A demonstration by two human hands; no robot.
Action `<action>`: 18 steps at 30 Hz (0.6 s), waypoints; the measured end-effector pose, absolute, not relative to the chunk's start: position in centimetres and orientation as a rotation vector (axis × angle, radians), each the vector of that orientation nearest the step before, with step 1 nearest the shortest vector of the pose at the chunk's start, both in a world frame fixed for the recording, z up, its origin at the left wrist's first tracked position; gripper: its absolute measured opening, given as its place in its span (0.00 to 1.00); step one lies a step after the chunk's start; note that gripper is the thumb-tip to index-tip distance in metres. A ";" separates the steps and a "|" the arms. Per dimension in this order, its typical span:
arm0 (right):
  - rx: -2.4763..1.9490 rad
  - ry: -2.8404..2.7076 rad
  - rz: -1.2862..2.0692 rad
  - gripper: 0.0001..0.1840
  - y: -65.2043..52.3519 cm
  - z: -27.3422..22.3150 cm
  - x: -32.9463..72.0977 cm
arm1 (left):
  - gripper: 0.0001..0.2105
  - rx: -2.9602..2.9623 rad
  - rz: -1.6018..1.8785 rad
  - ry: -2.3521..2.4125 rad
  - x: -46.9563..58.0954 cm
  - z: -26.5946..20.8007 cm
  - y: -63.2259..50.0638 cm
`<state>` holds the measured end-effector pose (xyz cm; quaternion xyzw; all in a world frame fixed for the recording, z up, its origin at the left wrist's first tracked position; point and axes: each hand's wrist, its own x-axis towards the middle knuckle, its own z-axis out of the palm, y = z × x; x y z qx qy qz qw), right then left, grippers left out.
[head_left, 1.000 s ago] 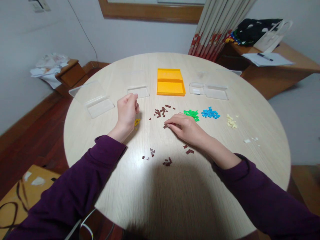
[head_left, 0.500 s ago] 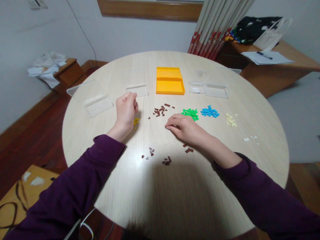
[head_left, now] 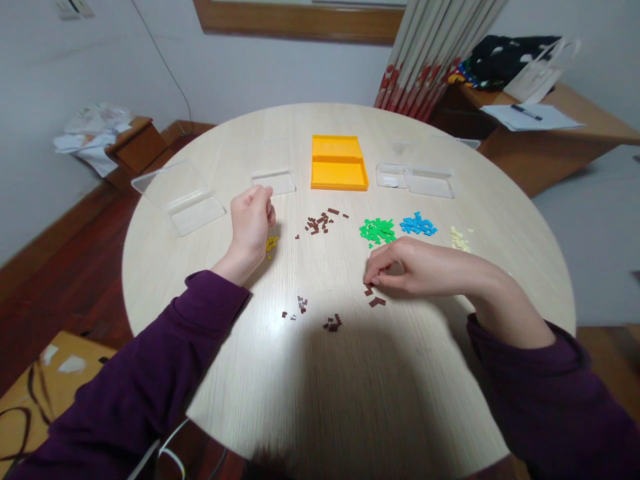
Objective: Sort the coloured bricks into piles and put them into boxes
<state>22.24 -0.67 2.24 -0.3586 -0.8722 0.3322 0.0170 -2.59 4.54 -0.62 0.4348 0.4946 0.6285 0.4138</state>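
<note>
My left hand (head_left: 251, 217) is curled into a fist over the table, its contents hidden. Beside it lies a small heap of yellow pieces (head_left: 271, 245). My right hand (head_left: 400, 268) is pinched, fingertips down at a few flat brown pieces (head_left: 377, 302); whatever sits between the fingertips is too small to name. A larger scatter of brown pieces (head_left: 318, 223) lies between the hands, farther back. Nearer me are a dark brown cluster (head_left: 333, 324) and a group of small brown pieces (head_left: 302, 304). Green pieces (head_left: 378, 231) and blue pieces (head_left: 419, 224) lie beyond my right hand.
An open orange box (head_left: 340, 175) stands at the back of the round table (head_left: 240, 387). Clear plastic boxes flank it: one at far left (head_left: 197, 213), a shallow one (head_left: 275, 181), and others at right (head_left: 431, 183). Pale yellow pieces (head_left: 459, 238) lie partly behind my right forearm.
My right hand has moved right and toward me, from bare table near the brown scatter to the flat brown pieces. My left hand has stayed in place.
</note>
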 end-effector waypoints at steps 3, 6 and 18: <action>-1.219 -2.641 0.903 0.14 -0.6 2.1 22.3 | 0.21 1.096 1.592 1.218 -2.6 -0.7 4.5; -1.266 -2.603 0.784 0.16 -0.3 1.4 22.1 | 0.20 1.100 1.602 1.200 -2.7 -0.7 4.5; -1.217 -2.526 0.166 0.22 1.2 -2.8 18.0 | 0.20 1.096 1.590 1.208 -2.5 -0.6 4.4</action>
